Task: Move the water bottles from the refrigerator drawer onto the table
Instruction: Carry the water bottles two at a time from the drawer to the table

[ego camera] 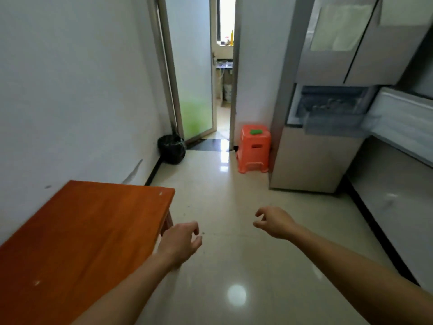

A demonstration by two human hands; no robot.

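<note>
Both hands are empty, so transfer has not started. The left hand and right hand extend forward, fingers loosely curled and apart. The refrigerator drawer stands open at 2 o'clock; bottles inside are indistinct. The bench lies at 9 o'clock.

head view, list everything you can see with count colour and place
table: 1, orange-brown wood, lower left by the wall
fridge: 1, beige-grey, right, one door open
drawer: 1, clear, pulled out of the fridge; contents too blurred to count
stool: 1, orange plastic, left of the fridge
green thing: 1, on the stool
bin bag: 1, black, floor by the glass door
glass door: 1, frosted, ajar
left hand: empty, over the floor by the table corner
right hand: empty, over the floor
</note>
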